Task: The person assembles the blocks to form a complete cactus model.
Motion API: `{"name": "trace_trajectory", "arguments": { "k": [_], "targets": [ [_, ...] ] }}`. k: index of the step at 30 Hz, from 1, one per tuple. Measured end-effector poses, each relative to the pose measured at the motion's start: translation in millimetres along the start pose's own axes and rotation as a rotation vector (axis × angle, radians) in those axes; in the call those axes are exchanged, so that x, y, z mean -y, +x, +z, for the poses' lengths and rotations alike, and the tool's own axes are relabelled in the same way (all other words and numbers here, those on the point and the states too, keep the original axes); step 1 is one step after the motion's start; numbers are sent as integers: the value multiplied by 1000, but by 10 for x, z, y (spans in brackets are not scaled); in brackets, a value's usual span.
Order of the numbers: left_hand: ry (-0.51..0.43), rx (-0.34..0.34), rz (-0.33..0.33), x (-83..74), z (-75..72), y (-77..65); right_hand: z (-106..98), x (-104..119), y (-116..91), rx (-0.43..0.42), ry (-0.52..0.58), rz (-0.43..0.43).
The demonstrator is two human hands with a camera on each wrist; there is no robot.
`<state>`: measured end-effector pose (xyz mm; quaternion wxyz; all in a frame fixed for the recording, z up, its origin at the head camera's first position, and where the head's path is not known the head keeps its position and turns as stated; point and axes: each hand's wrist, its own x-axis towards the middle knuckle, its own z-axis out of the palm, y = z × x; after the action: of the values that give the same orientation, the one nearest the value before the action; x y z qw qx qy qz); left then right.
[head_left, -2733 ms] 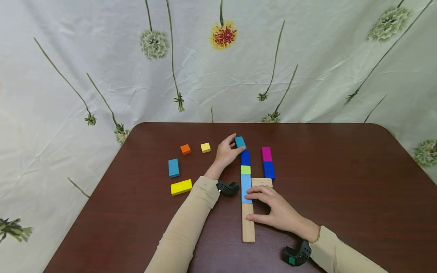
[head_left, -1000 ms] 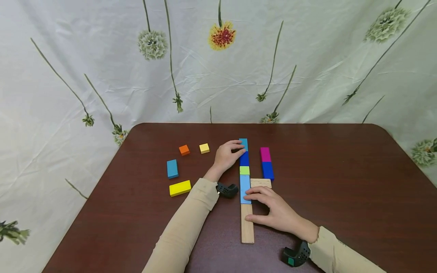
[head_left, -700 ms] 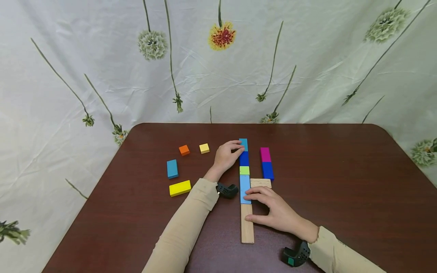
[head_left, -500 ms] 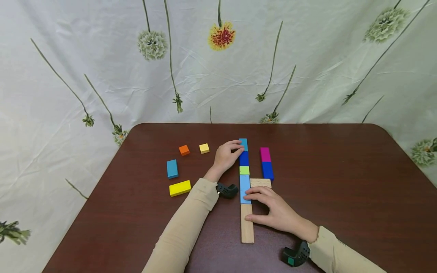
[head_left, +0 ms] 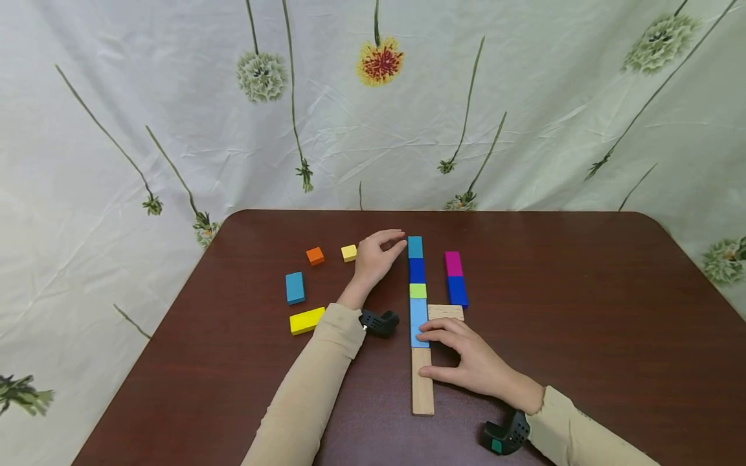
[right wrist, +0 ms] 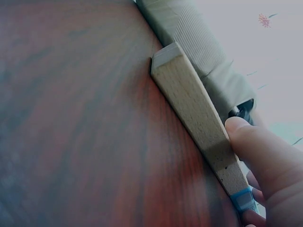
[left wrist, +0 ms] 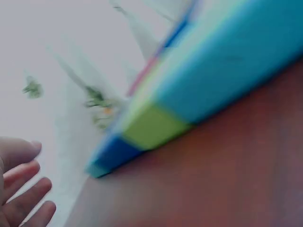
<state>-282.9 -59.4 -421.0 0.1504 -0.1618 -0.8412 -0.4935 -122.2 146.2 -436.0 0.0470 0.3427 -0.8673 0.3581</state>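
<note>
A straight row of wooden blocks lies along the table. From its far end come a blue block (head_left: 415, 247), a dark blue block (head_left: 416, 270), a lime green block (head_left: 418, 290), a long light blue block (head_left: 419, 314) and a plain wooden block (head_left: 422, 391). My left hand (head_left: 372, 262) is just left of the far blue block, apart from it and holding nothing; its fingers (left wrist: 29, 198) are spread in the left wrist view. My right hand (head_left: 474, 362) rests at the near end, fingers on the light blue block and thumb touching the plain block (right wrist: 194, 106).
Right of the row, a short plain block (head_left: 445, 311) lies crosswise, with a dark blue block (head_left: 457, 291) and a magenta block (head_left: 453, 263) beyond. On the left lie an orange cube (head_left: 315, 256), a pale yellow cube (head_left: 348, 253), a blue block (head_left: 294, 287) and a yellow block (head_left: 306, 320).
My left hand straightened the tilted blue block in line with the row's far end, then let go and moved off to the left. The right hand has stayed in place.
</note>
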Motion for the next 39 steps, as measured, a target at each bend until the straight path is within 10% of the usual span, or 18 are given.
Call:
{"name": "trace_trajectory", "arguments": {
  "k": [7, 16, 39],
  "targets": [
    [17, -98, -147, 85, -401, 36, -1, 9, -4, 7, 9, 19],
    [57, 8, -344, 185, -748, -18, 9, 5, -5, 8, 6, 9],
    [100, 93, -412, 166, -727, 12, -8, 19, -11, 4, 12, 16]
  ]
}}
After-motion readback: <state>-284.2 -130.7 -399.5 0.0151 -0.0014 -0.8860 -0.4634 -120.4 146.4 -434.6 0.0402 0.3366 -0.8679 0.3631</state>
